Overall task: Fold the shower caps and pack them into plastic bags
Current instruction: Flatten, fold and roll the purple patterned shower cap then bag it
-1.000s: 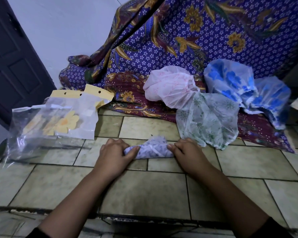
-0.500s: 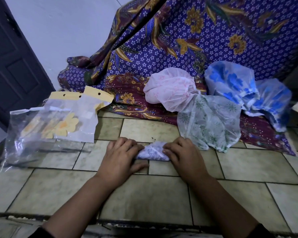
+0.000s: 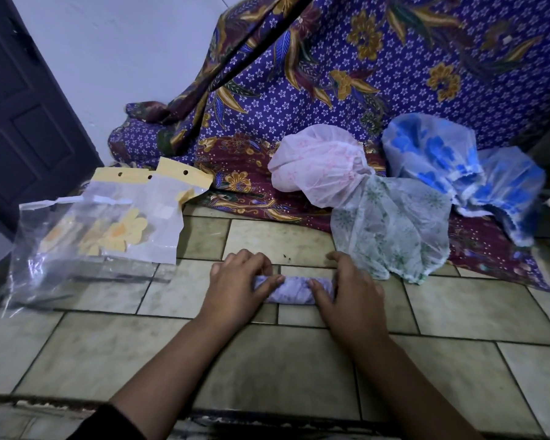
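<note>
Both hands (image 3: pixel 294 287) over half-hidden rolled shower cap (image 3: pixel 294 289)

Both hands cover the ends of the rolled cap (image 3: pixel 294 289), so only its middle shows. The batik cloth (image 3: pixel 426 74) runs off the top and right edges. The bags' (image 3: pixel 86 236) contents blur behind glare.

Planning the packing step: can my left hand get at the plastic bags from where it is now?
Probably yes: the plastic bags lie on the tiled floor, bare between them and the left hand, which is pressing the folded cap.
</note>
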